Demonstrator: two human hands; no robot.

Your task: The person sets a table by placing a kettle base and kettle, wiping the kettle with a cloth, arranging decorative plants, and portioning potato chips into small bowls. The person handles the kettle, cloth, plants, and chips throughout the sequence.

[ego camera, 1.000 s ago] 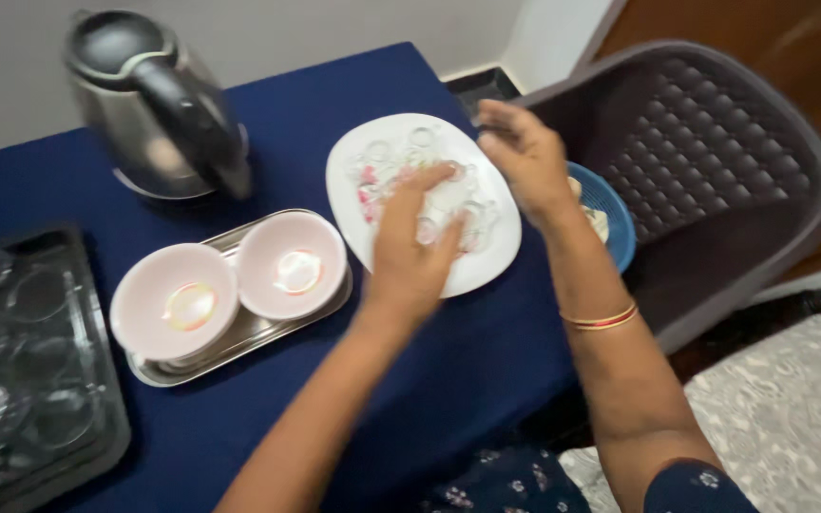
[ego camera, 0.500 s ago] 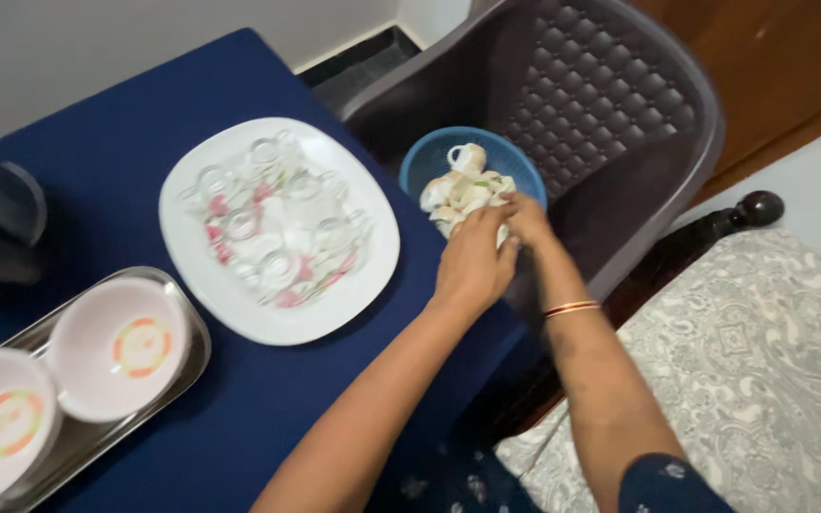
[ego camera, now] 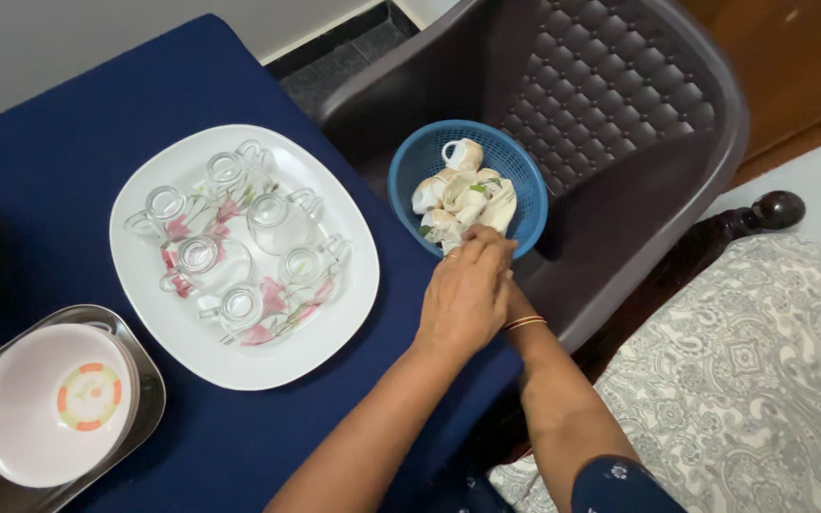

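bowls: two pink-white bowls (ego camera: 57, 402) on a steel tray (ego camera: 141, 380), bottom left of the counter (ego camera: 87, 104), which has a navy cloth.
plate: white oval plate (ego camera: 344, 313) mid-counter w/ six clear glass cups (ego camera: 230, 242) upside down on it, close together.
left hand: our left hand (ego camera: 465, 290) sits over the counter's right edge, touching the basket's near rim; fingers curled together, reaching into the cups. Can't tell if they clamp one.
basket: blue round basket (ego camera: 410, 171) on the chair seat, just beside the counter; small white cups (ego camera: 461, 195) piled inside.
right hand: our right hand mostly hidden under the left; only wrist w/ bangles (ego camera: 525, 324) shows. Fingers' state: can't tell.
chair: dark brown plastic chair (ego camera: 620, 104), right of counter.
bed: grey patterned bed cover (ego camera: 762, 380), far right.
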